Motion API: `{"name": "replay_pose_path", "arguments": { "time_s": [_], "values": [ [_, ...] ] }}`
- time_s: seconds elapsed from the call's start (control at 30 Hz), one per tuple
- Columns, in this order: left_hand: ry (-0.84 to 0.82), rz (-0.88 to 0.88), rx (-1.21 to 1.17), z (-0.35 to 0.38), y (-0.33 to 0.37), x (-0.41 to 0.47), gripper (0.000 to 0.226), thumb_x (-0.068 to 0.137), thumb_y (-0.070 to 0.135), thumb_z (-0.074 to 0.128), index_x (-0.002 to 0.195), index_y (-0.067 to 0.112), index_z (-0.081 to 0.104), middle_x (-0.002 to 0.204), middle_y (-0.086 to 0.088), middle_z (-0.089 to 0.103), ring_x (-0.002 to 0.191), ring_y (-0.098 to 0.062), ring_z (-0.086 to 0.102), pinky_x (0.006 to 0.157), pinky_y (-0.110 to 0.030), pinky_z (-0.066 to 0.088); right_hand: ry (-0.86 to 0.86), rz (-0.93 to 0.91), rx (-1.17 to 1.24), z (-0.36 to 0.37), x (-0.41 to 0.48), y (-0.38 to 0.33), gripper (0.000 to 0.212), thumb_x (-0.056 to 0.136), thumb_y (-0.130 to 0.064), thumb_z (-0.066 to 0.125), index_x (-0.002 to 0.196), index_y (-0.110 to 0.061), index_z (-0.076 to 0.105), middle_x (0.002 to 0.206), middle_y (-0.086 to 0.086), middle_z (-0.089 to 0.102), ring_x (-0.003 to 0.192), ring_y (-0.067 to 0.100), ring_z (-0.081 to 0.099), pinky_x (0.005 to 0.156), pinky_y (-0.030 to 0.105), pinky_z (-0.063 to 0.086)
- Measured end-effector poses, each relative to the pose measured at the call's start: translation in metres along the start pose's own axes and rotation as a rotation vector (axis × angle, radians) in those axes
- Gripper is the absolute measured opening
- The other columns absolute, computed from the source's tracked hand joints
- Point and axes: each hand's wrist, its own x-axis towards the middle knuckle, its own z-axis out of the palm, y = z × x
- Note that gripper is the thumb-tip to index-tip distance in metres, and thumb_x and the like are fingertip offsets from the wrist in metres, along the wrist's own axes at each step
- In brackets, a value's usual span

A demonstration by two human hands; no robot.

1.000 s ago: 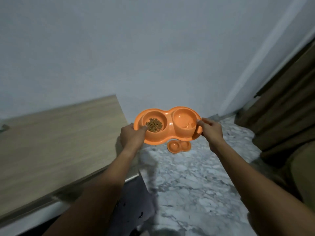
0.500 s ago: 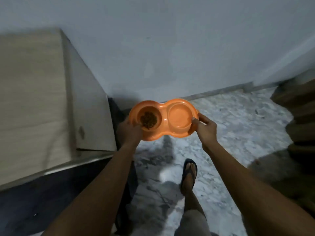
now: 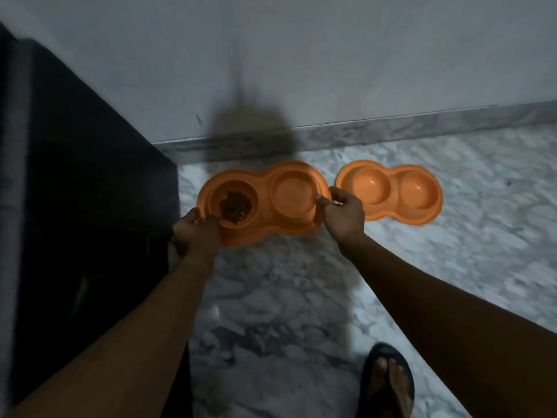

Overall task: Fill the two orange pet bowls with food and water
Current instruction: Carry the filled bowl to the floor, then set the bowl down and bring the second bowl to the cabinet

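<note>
Two hands, left and right, grip the kibble-filled double bowl; next, lower it level beside the empty double bowl.

A dim room in a home: marble-patterned floor met a plain pale wall; two orange pet bowls near that floor's wall edge, a sandalled foot nearby.
</note>
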Motion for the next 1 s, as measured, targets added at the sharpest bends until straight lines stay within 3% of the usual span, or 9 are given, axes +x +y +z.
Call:
{"name": "replay_pose_path", "arguments": {
  "time_s": [0.13,0.33,0.43,0.57,0.63,0.73,0.8,0.9,1.0],
  "values": [
    [0.062,-0.003,0.062,0.023,-0.039,0.051,0.027,0.078,0.021,0.072,0.059,0.017,0.052,0.078,-0.005,0.059,0.079,-0.02,0.056,0.076,-0.037,0.052,-0.051,0.016,-0.054,0.044,0.039,0.048,0.041,0.08,-0.041,0.073,0.114,-0.019,0.078,0.095,0.0,0.079,0.098,0.025,0.073,0.097,0.048,0.057],
    [0.053,0.059,0.233,0.032,-0.055,0.077,0.016,0.08,0.022,0.066,0.075,0.008,0.062,0.078,-0.017,0.058,0.09,-0.039,0.065,0.077,-0.043,0.053,-0.017,-0.005,-0.051,0.062,0.05,0.07,0.04,0.092,-0.031,0.075,0.128,-0.013,0.072,0.094,0.0,0.071,0.097,0.023,0.069,0.098,0.043,0.055],
    [0.02,0.061,0.292,0.032,-0.054,0.075,0.021,0.084,0.026,0.063,0.086,0.005,0.065,0.089,-0.022,0.064,0.095,-0.042,0.064,0.08,-0.043,0.052,-0.033,-0.018,-0.065,0.065,0.048,0.069,0.045,0.093,-0.035,0.073,0.133,-0.014,0.07,0.102,0.004,0.074,0.103,0.025,0.07,0.099,0.045,0.055],
    [0.057,0.283,0.387,0.041,-0.041,0.042,0.037,0.077,0.035,0.06,0.108,0.014,0.066,0.113,-0.015,0.065,0.106,-0.037,0.06,0.093,-0.044,0.051,0.011,-0.006,-0.065,0.053,0.037,0.063,0.055,0.092,-0.04,0.074,0.14,-0.015,0.064,0.137,0.01,0.067,0.129,0.026,0.061,0.111,0.042,0.047],
    [0.009,0.433,0.416,0.059,-0.029,0.016,0.031,0.079,0.027,0.066,0.107,0.012,0.066,0.114,-0.015,0.064,0.108,-0.037,0.058,0.092,-0.041,0.047,0.111,0.025,-0.007,0.032,0.037,0.062,0.049,0.09,-0.04,0.076,0.132,-0.015,0.069,0.134,0.01,0.068,0.126,0.024,0.062,0.108,0.038,0.048],
    [-0.156,0.56,0.457,0.103,-0.009,-0.017,0.041,0.08,0.026,0.071,0.118,0.009,0.066,0.118,-0.017,0.066,0.112,-0.037,0.058,0.096,-0.041,0.045,0.305,0.051,0.008,-0.01,0.048,0.061,0.035,0.088,-0.039,0.077,0.113,-0.016,0.074,0.118,0.012,0.07,0.112,0.028,0.066,0.089,0.029,0.045],
    [-0.291,0.519,0.466,0.143,0.005,-0.038,0.047,0.083,0.031,0.072,0.124,0.01,0.064,0.124,-0.015,0.064,0.117,-0.034,0.057,0.098,-0.039,0.043,0.43,0.072,0.011,-0.044,0.063,0.063,0.033,0.088,-0.04,0.077,0.11,-0.016,0.069,0.121,0.013,0.063,0.109,0.03,0.064,0.086,0.031,0.044],
    [-0.456,0.385,0.423,0.207,0.021,-0.065,0.066,0.084,0.044,0.072,0.139,0.014,0.053,0.139,-0.014,0.056,0.128,-0.03,0.052,0.105,-0.038,0.042,0.5,0.15,0.006,-0.095,0.092,0.073,0.053,0.088,-0.047,0.074,0.128,-0.017,0.057,0.138,0.014,0.047,0.115,0.034,0.06,0.096,0.042,0.049],
    [-0.431,0.313,0.561,0.262,0.025,-0.084,0.081,0.085,0.052,0.066,0.147,0.008,0.038,0.147,-0.02,0.043,0.134,-0.037,0.044,0.106,-0.043,0.038,0.446,0.241,0.02,-0.139,0.122,0.087,0.074,0.089,-0.051,0.072,0.147,-0.014,0.045,0.147,0.016,0.043,0.123,0.038,0.057,0.102,0.048,0.05]
  ]
}}
